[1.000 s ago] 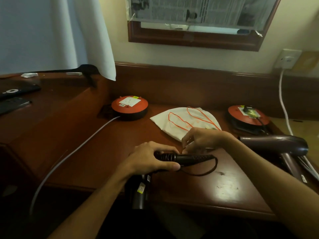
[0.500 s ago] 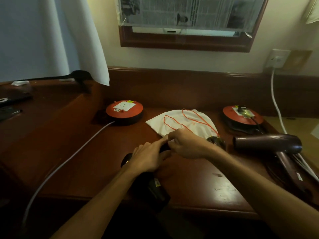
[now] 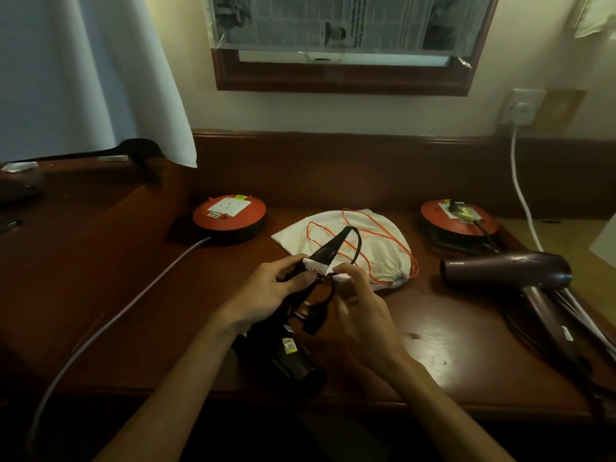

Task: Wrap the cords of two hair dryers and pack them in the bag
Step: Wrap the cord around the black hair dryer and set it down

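Note:
A black hair dryer (image 3: 293, 358) lies near the desk's front edge with its handle raised toward the wall. My left hand (image 3: 266, 295) grips that handle. My right hand (image 3: 360, 305) pinches the black cord (image 3: 356, 248) close to the handle, where dark loops of cord bunch between my hands. The cord arcs up from the handle's ribbed end. Behind my hands lies a white drawstring bag (image 3: 383, 241) with orange strings. A second, purple hair dryer (image 3: 506, 271) rests on its side at the right, its cord beside it.
Two orange cable reels stand at the back: the left orange reel (image 3: 230, 216) with a white cable running to the front left, and the right orange reel (image 3: 458, 218). A wall socket (image 3: 521, 106) feeds a white cable down. A raised wooden ledge (image 3: 66, 201) flanks the left.
The black dryer's handle has tipped up toward the wall, its ribbed end now raised over the bag. My hands stay together at the handle, with cord loops bunched between them.

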Demonstrator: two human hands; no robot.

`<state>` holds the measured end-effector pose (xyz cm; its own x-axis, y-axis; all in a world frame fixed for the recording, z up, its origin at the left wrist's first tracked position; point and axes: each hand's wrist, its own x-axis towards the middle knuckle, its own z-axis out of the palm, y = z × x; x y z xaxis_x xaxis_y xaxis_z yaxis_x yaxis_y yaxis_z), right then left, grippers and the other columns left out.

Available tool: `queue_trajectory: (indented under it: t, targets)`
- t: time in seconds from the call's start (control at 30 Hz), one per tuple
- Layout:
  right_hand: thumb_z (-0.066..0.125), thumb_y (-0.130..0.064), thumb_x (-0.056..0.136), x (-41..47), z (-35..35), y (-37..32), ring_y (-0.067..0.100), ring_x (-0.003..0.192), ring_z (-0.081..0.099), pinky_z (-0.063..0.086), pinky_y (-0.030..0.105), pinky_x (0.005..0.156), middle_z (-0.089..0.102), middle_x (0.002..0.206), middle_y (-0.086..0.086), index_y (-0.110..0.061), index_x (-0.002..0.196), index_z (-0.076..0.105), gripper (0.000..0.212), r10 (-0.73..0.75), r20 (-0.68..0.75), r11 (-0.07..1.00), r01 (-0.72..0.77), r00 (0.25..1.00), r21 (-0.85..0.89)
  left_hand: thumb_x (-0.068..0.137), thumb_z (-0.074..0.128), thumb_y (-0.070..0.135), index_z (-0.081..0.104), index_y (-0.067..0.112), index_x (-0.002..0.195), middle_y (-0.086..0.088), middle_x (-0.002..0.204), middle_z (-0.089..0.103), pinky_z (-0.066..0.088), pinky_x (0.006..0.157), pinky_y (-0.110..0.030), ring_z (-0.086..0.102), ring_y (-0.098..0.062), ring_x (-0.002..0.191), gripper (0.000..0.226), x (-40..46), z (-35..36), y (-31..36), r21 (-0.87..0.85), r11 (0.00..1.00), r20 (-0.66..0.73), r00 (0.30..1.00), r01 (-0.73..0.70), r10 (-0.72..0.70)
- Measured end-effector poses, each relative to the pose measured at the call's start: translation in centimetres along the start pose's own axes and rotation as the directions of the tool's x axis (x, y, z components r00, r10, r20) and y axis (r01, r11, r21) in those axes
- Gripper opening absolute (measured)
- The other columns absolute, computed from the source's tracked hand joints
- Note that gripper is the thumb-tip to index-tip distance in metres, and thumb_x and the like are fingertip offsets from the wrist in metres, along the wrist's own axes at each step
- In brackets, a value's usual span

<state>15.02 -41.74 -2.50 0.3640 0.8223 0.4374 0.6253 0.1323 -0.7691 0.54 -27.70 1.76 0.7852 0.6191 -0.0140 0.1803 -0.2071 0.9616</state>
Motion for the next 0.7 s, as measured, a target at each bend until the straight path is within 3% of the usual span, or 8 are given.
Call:
queue_trajectory:
  t: [0.1, 0.17, 0.23, 0.33, 0.43, 0.5, 0.57, 0.7]
  targets:
    - [0.048, 0.004, 0.101, -0.5, 0.6, -0.9, 0.023, 0.08, 0.066, 0.059, 0.035, 0.058, 0.064, 0.092, 0.002, -0.03, 0.122, 0.039, 0.041, 0.049, -0.157, 0.974, -0.012, 0.986, 0.224, 0.089, 0.068, 0.042, 0.073, 0.034, 0.12, 0.0, 0.114, 0.077, 0.056, 0.087, -0.026, 0.072, -0.016, 0.108, 0.032, -0.5, 0.8, 0.0, -0.083, 0.996, -0.02, 1.0, -0.025, 0.024]
    - [0.057, -0.001, 0.099, -0.7, 0.4, -0.8, 0.017, 0.086, 0.066, 0.057, 0.028, 0.065, 0.065, 0.098, -0.001, -0.022, 0.12, 0.045, 0.032, 0.074, -0.193, 0.968, -0.025, 0.978, 0.249, 0.09, 0.067, 0.039, 0.071, 0.036, 0.121, 0.003, 0.116, 0.076, 0.055, 0.085, -0.02, 0.071, -0.012, 0.109, 0.031, -0.7, 0.8, 0.1, -0.121, 0.993, -0.052, 0.999, -0.017, 0.01]
    - [0.061, -0.016, 0.1, -1.0, -0.2, -0.3, 0.011, 0.099, 0.066, 0.055, 0.025, 0.078, 0.068, 0.104, -0.005, -0.023, 0.117, 0.059, 0.018, 0.106, -0.071, 0.959, -0.083, 0.992, 0.269, 0.086, 0.068, 0.039, 0.07, 0.041, 0.116, 0.004, 0.119, 0.075, 0.054, 0.094, -0.027, 0.069, -0.015, 0.113, 0.03, -0.7, 0.5, -0.1, -0.141, 0.99, -0.072, 0.997, -0.013, 0.003]
    - [0.059, -0.031, 0.1, -1.3, -0.6, 0.4, 0.015, 0.111, 0.066, 0.056, 0.04, 0.092, 0.069, 0.116, -0.005, -0.026, 0.12, 0.065, 0.021, 0.125, 0.176, 0.943, -0.172, 0.976, 0.284, 0.085, 0.069, 0.034, 0.067, 0.046, 0.111, 0.003, 0.121, 0.073, 0.052, 0.095, -0.032, 0.066, -0.019, 0.116, 0.029, -0.6, 0.5, -0.3, -0.156, 0.988, -0.084, 0.996, -0.015, 0.001]
    - [0.061, -0.022, 0.101, -1.3, -0.8, 0.7, 0.02, 0.109, 0.068, 0.061, 0.046, 0.085, 0.068, 0.119, -0.002, -0.02, 0.119, 0.063, 0.019, 0.12, 0.285, 0.919, -0.215, 0.951, 0.331, 0.095, 0.066, 0.023, 0.069, 0.044, 0.112, 0.003, 0.115, 0.074, 0.051, 0.082, -0.026, 0.068, -0.018, 0.109, 0.027, -0.4, 0.7, -0.2, -0.152, 0.988, -0.065, 0.998, 0.002, -0.012]
    - [0.06, -0.021, 0.101, -1.3, -1.0, 0.8, 0.023, 0.108, 0.069, 0.062, 0.05, 0.079, 0.068, 0.12, 0.003, -0.018, 0.123, 0.06, 0.022, 0.135, 0.31, 0.888, -0.253, 0.941, 0.383, 0.098, 0.065, 0.023, 0.071, 0.033, 0.12, 0.0, 0.112, 0.075, 0.051, 0.077, -0.021, 0.068, -0.018, 0.106, 0.026, -0.3, 0.5, -0.4, -0.135, 0.991, -0.052, 0.998, 0.019, -0.026]
    - [0.061, -0.022, 0.101, -1.3, -1.1, 1.0, 0.027, 0.108, 0.07, 0.062, 0.044, 0.071, 0.067, 0.122, 0.007, -0.02, 0.129, 0.058, 0.028, 0.144, 0.353, 0.862, -0.292, 0.925, 0.415, 0.098, 0.064, 0.027, 0.072, 0.026, 0.124, 0.0, 0.113, 0.076, 0.053, 0.076, -0.02, 0.07, -0.016, 0.107, 0.027, -0.3, 0.7, -0.2, -0.1, 0.995, -0.023, 0.999, 0.02, -0.022]
    - [0.06, -0.022, 0.102, -1.3, -0.5, 2.1, 0.023, 0.107, 0.069, 0.059, 0.029, 0.07, 0.068, 0.12, 0.003, -0.02, 0.125, 0.064, 0.023, 0.1, 0.363, 0.904, -0.237, 0.926, 0.356, 0.09, 0.071, 0.034, 0.071, 0.045, 0.115, -0.001, 0.116, 0.076, 0.058, 0.08, -0.027, 0.072, -0.017, 0.108, 0.028, -0.4, 0.3, 0.5, -0.1, 0.992, 0.043, 0.996, 0.083, -0.079]
